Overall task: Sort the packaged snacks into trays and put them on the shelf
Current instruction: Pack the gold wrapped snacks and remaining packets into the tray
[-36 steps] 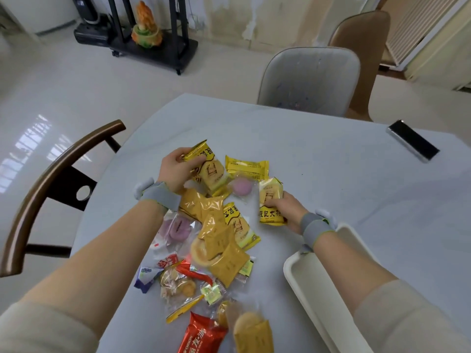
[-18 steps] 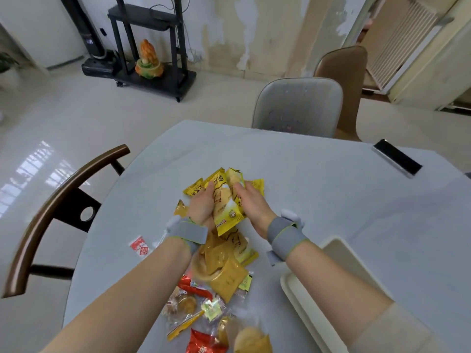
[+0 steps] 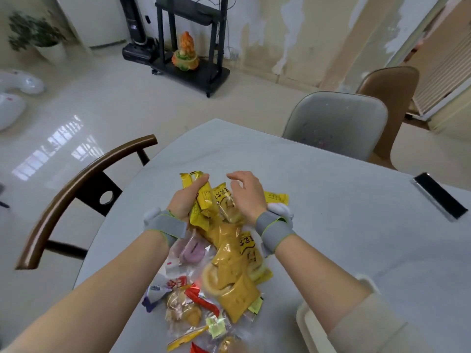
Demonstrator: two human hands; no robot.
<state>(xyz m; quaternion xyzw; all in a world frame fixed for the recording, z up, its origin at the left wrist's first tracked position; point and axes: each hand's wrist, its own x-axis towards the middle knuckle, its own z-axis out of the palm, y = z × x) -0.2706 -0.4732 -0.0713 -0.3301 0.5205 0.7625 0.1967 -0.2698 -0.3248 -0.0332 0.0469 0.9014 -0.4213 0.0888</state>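
Note:
A heap of packaged snacks lies on the grey table. My left hand grips a bunch of bright yellow packets at the far end of the heap. My right hand hovers just right of that bunch with fingers spread and relaxed, holding nothing. Nearer me lie mustard-yellow pastry packets, a purple pastry in clear wrap and small red and clear candy wrappers. A white tray sits at the lower right, partly hidden under my right forearm.
A black phone lies at the table's right edge. A dark wooden chair stands on the left, a grey chair and a brown one beyond the far edge. A black shelf cart holding a figurine stands by the wall.
Both hands brought the yellow packets together into one bunch. My left hand now holds the bunch alone, and my right hand has let go and opened beside it.

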